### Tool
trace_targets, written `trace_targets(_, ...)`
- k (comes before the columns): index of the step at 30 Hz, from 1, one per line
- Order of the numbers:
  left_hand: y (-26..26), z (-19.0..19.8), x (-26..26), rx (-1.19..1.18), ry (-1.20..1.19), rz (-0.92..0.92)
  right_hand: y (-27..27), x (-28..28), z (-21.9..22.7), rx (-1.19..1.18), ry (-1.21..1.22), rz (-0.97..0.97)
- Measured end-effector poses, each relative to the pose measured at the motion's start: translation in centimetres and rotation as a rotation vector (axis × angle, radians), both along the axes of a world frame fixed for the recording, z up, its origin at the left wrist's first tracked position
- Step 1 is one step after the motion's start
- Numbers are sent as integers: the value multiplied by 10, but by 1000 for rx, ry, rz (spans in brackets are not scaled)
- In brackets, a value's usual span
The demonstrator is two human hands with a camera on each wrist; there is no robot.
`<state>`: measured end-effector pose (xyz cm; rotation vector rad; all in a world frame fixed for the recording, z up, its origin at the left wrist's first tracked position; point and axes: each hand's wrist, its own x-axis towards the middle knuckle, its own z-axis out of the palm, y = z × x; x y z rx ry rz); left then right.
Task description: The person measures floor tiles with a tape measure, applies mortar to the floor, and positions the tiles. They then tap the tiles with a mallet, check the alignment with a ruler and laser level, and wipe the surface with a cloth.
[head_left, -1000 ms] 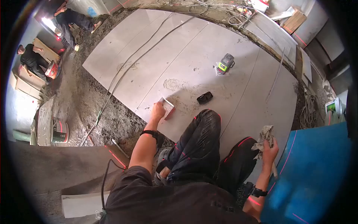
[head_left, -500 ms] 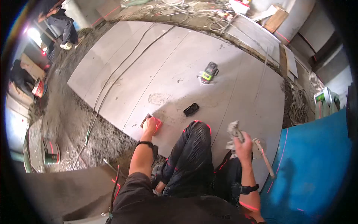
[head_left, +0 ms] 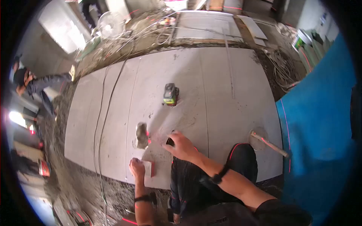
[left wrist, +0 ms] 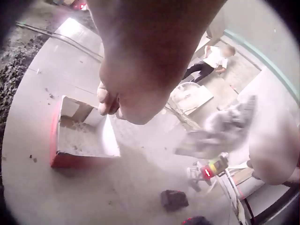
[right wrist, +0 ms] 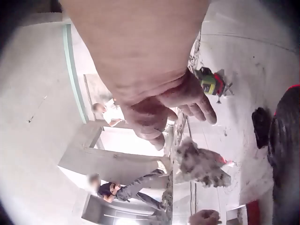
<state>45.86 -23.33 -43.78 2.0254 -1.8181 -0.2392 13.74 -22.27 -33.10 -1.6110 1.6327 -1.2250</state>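
A small open-topped box [head_left: 149, 168], red outside and white inside, stands on the large pale slab [head_left: 181, 67]. My left hand [head_left: 137, 168] pinches its wall; grey dust lies inside the box [left wrist: 77, 138] in the left wrist view. Over the slab, a crumpled grey rag [head_left: 141, 135] is blurred in motion, apart from both hands. My right hand [head_left: 183, 146] reaches across above my knee, fingers loosely extended and holding nothing. In the right wrist view the rag [right wrist: 201, 164] shows beyond my right fingertips [right wrist: 211, 116]. A small black case [right wrist: 261, 127] lies nearby, partly hidden in the head view.
A laser level [head_left: 171, 95] stands mid-slab. A mallet [head_left: 272, 145] with a wooden handle lies at the right, near a blue sheet [head_left: 313, 128]. Cables [head_left: 101, 132] cross the slab's left side. Other people [head_left: 37, 84] are at the left, beyond wet mortar.
My right hand has swung left across my body and let go of the rag, which is now beyond it. The left hand keeps hold of the box. My head view has turned right.
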Motion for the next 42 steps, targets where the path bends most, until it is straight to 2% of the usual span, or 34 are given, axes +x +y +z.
trace_targets(1,-6,21,-20,-12,37,-11,10,-27,-3,100,-3,65)
trace_targets(3,-16,51,-65,-22,130,-202,24,-87,-38,157,150,-109)
trace_targets(5,-36,37,-114,129,327,-354,24,-160,-74,290,198,-247)
trace_targets(7,-56,47,-202,182,370,-528,15,-224,-105,355,262,-392)
trace_targets(8,-69,50,-244,230,422,-596,8,-244,-121,357,254,-399)
trace_targets(10,-110,41,-328,223,518,-722,-21,-288,-145,535,240,-450)
trace_targets(11,-142,28,-370,164,562,-783,-43,-304,-158,521,244,-458)
trace_targets(13,-208,17,-445,170,527,-755,-73,-320,-189,317,440,-475)
trace_targets(14,-248,3,-478,71,489,-763,-85,-331,-208,320,440,-481)
trace_targets(15,-288,-14,-508,-23,447,-768,-95,-339,-229,266,593,-361)
trace_targets(16,-327,-31,-534,-21,430,-739,-105,-348,-247,214,743,-237)
trace_targets(18,-405,-63,-577,-48,361,-681,-107,-358,-238,-54,714,-172)
trace_targets(20,-477,-97,-612,-186,252,-609,-111,-361,-234,-39,712,-168)
trace_targets(21,-506,-116,-621,-281,192,-557,-111,-361,-237,-30,713,-159)
trace_targets(23,-556,-129,-637,-224,252,-584,-109,-358,-240,21,655,-152)
trace_targets(27,-623,-146,-668,-198,310,-575,-120,-366,-229,14,648,-157)
trace_targets(31,-649,-141,-696,-219,234,-599,-121,-367,-233,25,691,-150)
trace_targets(35,-665,-146,-702,-242,164,-621,-120,-369,-234,60,653,-141)
trace_targets(38,-678,-131,-700,-199,43,-746,-125,-368,-231,56,627,-158)
trace_targets(40,-679,-128,-699,-153,-139,-848,-125,-371,-230,71,637,-162)
trace_targets(42,-674,-129,-696,-174,-131,-874,-123,-370,-231,58,610,-148)
